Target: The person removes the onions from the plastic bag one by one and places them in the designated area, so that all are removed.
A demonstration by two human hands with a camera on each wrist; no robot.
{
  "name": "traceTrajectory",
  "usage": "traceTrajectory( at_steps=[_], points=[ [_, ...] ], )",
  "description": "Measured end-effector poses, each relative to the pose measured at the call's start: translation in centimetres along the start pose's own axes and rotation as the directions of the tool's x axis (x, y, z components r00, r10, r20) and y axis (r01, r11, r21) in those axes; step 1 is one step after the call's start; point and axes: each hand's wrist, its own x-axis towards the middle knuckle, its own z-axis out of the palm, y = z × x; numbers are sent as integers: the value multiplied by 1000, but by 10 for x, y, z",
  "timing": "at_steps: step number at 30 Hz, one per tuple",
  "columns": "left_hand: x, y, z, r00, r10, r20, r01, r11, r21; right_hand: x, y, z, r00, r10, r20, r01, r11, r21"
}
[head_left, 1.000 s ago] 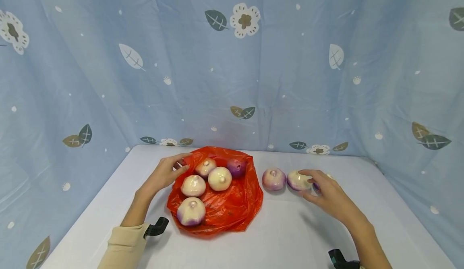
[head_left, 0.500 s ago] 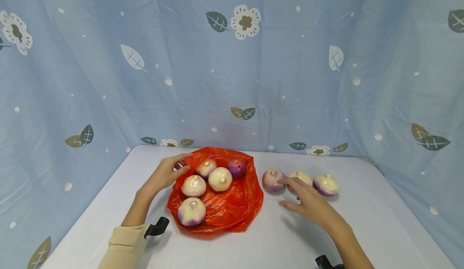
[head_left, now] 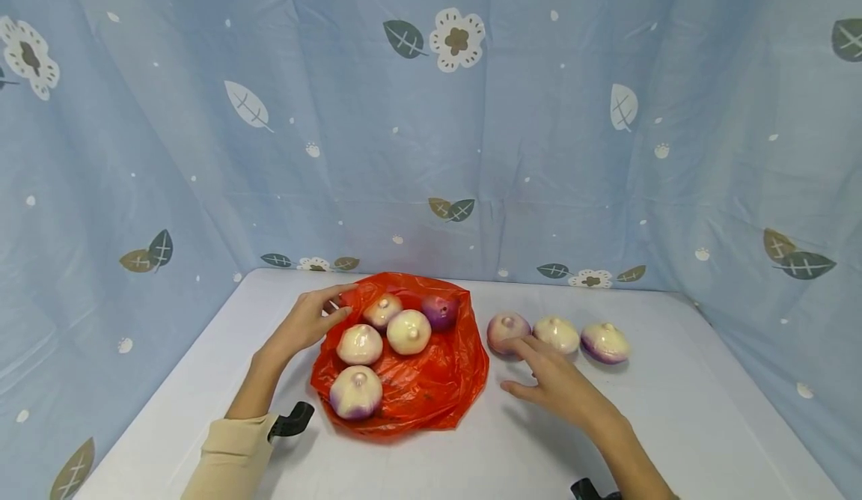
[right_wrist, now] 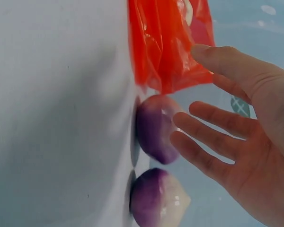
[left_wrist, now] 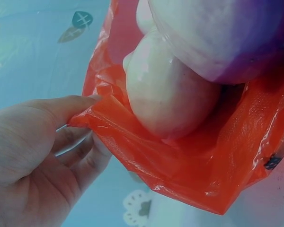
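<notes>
A red plastic bag (head_left: 431,388) lies spread open on the table with several purple-and-white onions in it, one of them a whitish onion (head_left: 408,332). My left hand (head_left: 306,324) pinches the bag's left rim between thumb and fingers, plain in the left wrist view, where an onion (left_wrist: 170,90) sits just inside. To the right of the bag, three onions stand in a row: a pinkish onion (head_left: 506,329), a pale onion (head_left: 557,332) and a purple-bottomed onion (head_left: 606,343). My right hand (head_left: 562,384), fingers spread and holding nothing, is at the front of the pinkish onion (right_wrist: 156,127).
The white tabletop (head_left: 673,410) has a blue curtain (head_left: 377,148) with leaf and flower prints behind it and along both sides. A black wrist mount (head_left: 291,420) sits on the left forearm, another (head_left: 587,489) on the right.
My right hand has moved left from the pale and purple-bottomed onions to the pinkish onion, uncovering the other two. My left hand and the bag stay in place.
</notes>
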Motion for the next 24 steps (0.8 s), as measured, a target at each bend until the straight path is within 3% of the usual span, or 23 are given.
traceTrajectory(
  at_steps=[6, 13, 24],
  points=[
    [0, 0, 1, 1000, -13, 4, 13, 1000, 12, 10, -12, 6, 999, -24, 26, 24, 1000, 16],
    [2, 2, 1, 1000, -8, 19, 8, 1000, 9, 22, -29, 5, 998, 10, 57, -12, 999, 37],
    [1, 0, 3, 1000, -8, 10, 8, 1000, 1, 45, -54, 10, 999, -3, 47, 2, 1000, 22]
  ],
)
